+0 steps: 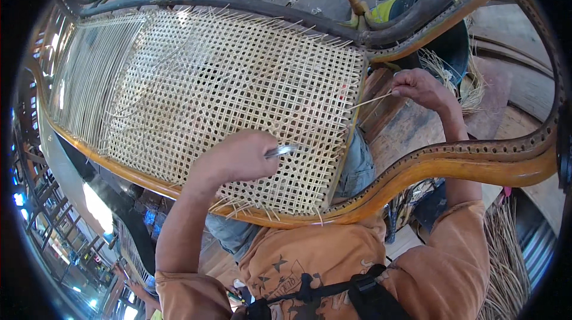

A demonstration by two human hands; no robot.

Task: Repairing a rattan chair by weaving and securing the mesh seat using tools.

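A wooden furniture frame (459, 166) lies across in front of me, its panel filled with woven cane (238, 81). Over the near part of the weave, my left hand (244, 154) is closed in a fist around a shiny metal tool (280, 151). Only the tool's short end shows, so I cannot tell its kind. Beyond the panel's right edge, my right hand (418, 87) pinches a thin cane strand (376, 101). That strand runs left to the edge of the weave. Loose strand ends stick out along the panel's edges.
At the far right stands a dark bucket (450, 52) with cane strands around it. A bundle of strands (503, 254) lies at the lower right. The frame's curved, hole-lined right side arches around my right arm. Another person's arm (140, 290) shows at lower left.
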